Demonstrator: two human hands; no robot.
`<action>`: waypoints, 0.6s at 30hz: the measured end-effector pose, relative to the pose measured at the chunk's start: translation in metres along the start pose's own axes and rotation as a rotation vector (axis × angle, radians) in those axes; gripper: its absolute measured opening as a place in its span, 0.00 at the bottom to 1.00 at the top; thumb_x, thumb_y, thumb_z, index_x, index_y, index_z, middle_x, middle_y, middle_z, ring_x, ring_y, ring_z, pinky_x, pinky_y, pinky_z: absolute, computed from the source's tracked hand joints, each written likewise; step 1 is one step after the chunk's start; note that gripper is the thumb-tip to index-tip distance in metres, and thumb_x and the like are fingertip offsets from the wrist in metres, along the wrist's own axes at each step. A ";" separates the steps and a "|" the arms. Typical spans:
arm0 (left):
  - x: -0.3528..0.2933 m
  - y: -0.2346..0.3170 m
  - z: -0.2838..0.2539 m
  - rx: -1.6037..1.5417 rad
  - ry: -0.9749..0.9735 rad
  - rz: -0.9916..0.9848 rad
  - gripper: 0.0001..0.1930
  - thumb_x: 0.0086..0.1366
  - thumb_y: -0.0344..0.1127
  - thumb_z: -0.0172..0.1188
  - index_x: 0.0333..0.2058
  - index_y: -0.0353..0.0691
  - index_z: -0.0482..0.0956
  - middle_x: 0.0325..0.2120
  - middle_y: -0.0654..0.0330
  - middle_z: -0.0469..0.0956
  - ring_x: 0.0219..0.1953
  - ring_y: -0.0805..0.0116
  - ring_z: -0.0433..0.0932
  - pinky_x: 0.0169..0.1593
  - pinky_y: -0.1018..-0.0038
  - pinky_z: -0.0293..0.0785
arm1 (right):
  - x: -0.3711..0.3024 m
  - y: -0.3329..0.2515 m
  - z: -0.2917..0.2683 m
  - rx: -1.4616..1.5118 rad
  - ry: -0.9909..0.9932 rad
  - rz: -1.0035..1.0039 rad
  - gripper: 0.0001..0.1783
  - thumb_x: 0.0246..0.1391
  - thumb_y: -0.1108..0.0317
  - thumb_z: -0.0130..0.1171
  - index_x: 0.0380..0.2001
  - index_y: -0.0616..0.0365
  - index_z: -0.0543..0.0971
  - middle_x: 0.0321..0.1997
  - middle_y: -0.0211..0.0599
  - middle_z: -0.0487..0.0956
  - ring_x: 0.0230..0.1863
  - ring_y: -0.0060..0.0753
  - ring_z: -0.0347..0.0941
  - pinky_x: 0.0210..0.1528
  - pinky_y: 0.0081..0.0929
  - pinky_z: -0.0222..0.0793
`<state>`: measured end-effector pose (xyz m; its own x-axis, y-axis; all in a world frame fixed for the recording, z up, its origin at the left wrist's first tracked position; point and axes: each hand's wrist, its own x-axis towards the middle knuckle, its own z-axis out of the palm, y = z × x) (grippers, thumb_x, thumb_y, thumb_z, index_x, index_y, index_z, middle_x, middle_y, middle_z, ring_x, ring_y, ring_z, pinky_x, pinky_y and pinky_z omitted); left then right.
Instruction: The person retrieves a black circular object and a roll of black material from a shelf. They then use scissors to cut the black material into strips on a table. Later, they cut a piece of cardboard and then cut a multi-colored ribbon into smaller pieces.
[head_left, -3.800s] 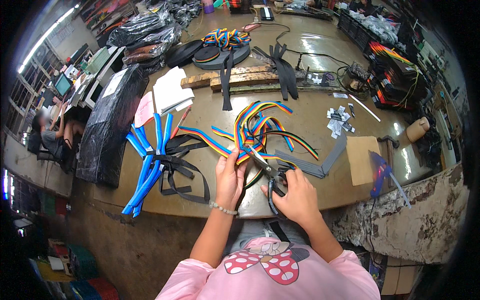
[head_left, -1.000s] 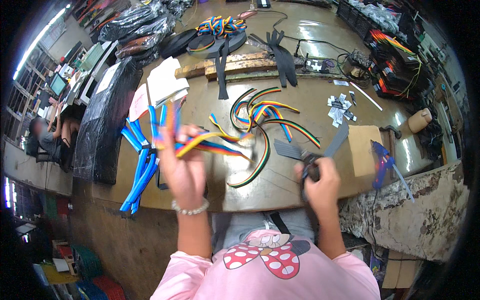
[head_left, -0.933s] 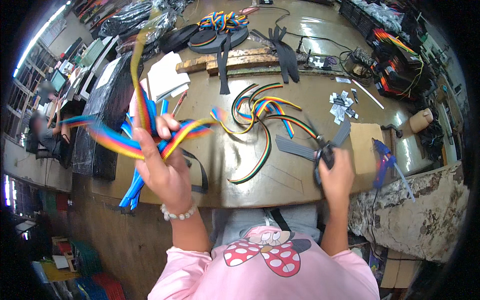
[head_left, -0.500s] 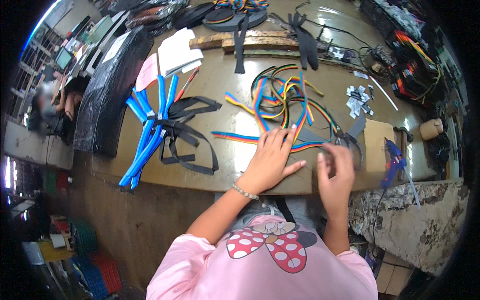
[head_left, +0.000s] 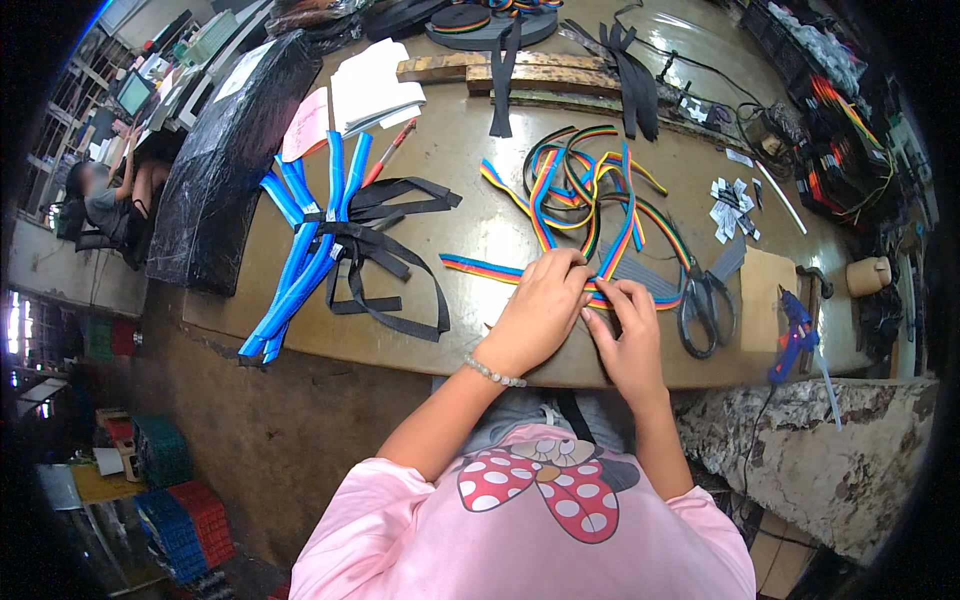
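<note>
My left hand rests over a rainbow-striped ribbon near the table's front edge, its fingers bent and pressed together on it. My right hand is close beside, fingertips curled onto the same ribbon and thumb toward the left fingers. The pinched spot itself is partly hidden. Beyond the hands lies a loose tangle of striped ribbons, some edged in black. Black-handled scissors lie right of my right hand, with a grey strip by them.
Blue tubular straps and black straps lie at left, near a black-wrapped box and papers. A glue gun, cardboard and small labels are at right. Wooden bars lie behind. A person sits far left.
My right hand has moved left and down onto the ribbon, close to my left hand. The scissors show more fully now. The whole view has shifted slightly.
</note>
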<state>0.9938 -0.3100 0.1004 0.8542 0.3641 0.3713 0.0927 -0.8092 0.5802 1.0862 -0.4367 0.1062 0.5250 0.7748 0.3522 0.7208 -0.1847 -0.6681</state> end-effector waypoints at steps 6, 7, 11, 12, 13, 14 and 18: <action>0.008 -0.003 -0.011 -0.155 0.012 -0.051 0.11 0.56 0.30 0.59 0.36 0.34 0.71 0.38 0.49 0.71 0.40 0.51 0.71 0.44 0.63 0.68 | 0.000 0.005 0.002 0.131 -0.030 0.098 0.15 0.44 0.72 0.62 0.38 0.62 0.77 0.37 0.42 0.70 0.41 0.44 0.67 0.44 0.34 0.64; 0.010 -0.003 -0.016 -0.180 -0.032 -0.102 0.10 0.56 0.30 0.59 0.36 0.35 0.71 0.36 0.49 0.72 0.40 0.51 0.71 0.44 0.63 0.68 | -0.001 0.004 0.002 0.109 -0.026 0.087 0.14 0.44 0.72 0.62 0.38 0.61 0.77 0.36 0.42 0.69 0.42 0.43 0.67 0.44 0.33 0.64; 0.020 0.000 -0.060 -0.228 0.166 -0.053 0.14 0.61 0.32 0.56 0.45 0.34 0.71 0.37 0.51 0.74 0.40 0.57 0.74 0.46 0.67 0.68 | 0.000 -0.002 -0.006 -0.128 -0.082 -0.029 0.10 0.46 0.70 0.61 0.34 0.60 0.77 0.36 0.41 0.69 0.43 0.40 0.65 0.43 0.32 0.63; 0.021 0.002 -0.078 -0.280 0.156 -0.094 0.15 0.62 0.32 0.54 0.47 0.34 0.70 0.40 0.51 0.74 0.41 0.58 0.73 0.47 0.68 0.67 | 0.002 -0.006 -0.011 -0.170 -0.101 -0.049 0.10 0.46 0.70 0.61 0.33 0.60 0.78 0.36 0.40 0.69 0.44 0.40 0.65 0.42 0.32 0.63; 0.021 0.006 -0.095 -0.464 0.189 -0.196 0.15 0.63 0.32 0.54 0.47 0.34 0.70 0.40 0.54 0.74 0.41 0.64 0.73 0.47 0.71 0.67 | 0.005 -0.009 -0.017 -0.208 -0.116 -0.076 0.09 0.46 0.70 0.61 0.33 0.59 0.78 0.36 0.40 0.70 0.44 0.39 0.64 0.42 0.31 0.62; 0.022 0.012 -0.111 -0.645 0.231 -0.272 0.14 0.64 0.32 0.53 0.47 0.34 0.70 0.41 0.57 0.74 0.41 0.70 0.72 0.46 0.73 0.67 | 0.008 -0.014 -0.024 -0.237 -0.140 -0.088 0.08 0.46 0.70 0.61 0.32 0.58 0.78 0.36 0.40 0.70 0.45 0.38 0.64 0.41 0.31 0.62; 0.018 0.045 -0.150 -0.604 0.199 -0.089 0.15 0.62 0.33 0.57 0.45 0.33 0.69 0.37 0.60 0.73 0.38 0.71 0.71 0.41 0.76 0.67 | 0.020 -0.040 -0.064 0.074 -0.276 -0.284 0.05 0.47 0.72 0.59 0.30 0.59 0.77 0.31 0.38 0.73 0.38 0.37 0.68 0.39 0.30 0.62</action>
<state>0.9364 -0.2708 0.2420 0.7397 0.5433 0.3971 -0.1955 -0.3911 0.8993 1.0965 -0.4526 0.1815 0.1606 0.9239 0.3472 0.7799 0.0968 -0.6184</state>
